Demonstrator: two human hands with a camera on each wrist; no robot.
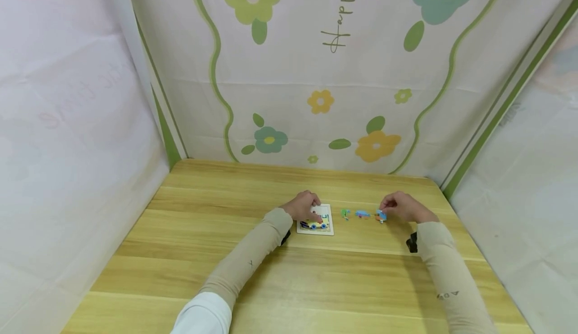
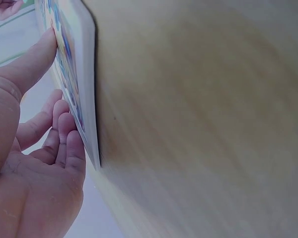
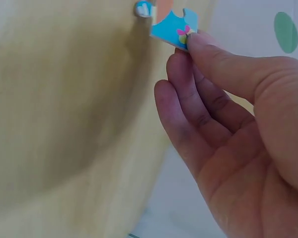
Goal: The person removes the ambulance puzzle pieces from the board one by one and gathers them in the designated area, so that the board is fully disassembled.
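Note:
My left hand (image 1: 302,206) holds a small square jigsaw board (image 1: 329,226) by its left side. Its thumb presses on the printed picture, and the fingers curl against the board's edge (image 2: 91,99) in the left wrist view. The picture includes a yellow vehicle with blue wheels; the upper part shows white. To the right, my right hand (image 1: 401,206) pinches a blue jigsaw piece (image 3: 170,28) with a pink detail between thumb and forefinger, its other fingers loosely bent. That piece is tilted, close to the tabletop.
Between the board and my right hand, a green piece (image 1: 345,213) and a light blue piece (image 1: 362,214) lie on the wooden table (image 1: 289,279). Printed cloth walls (image 1: 280,63) enclose the table at the back and both sides.

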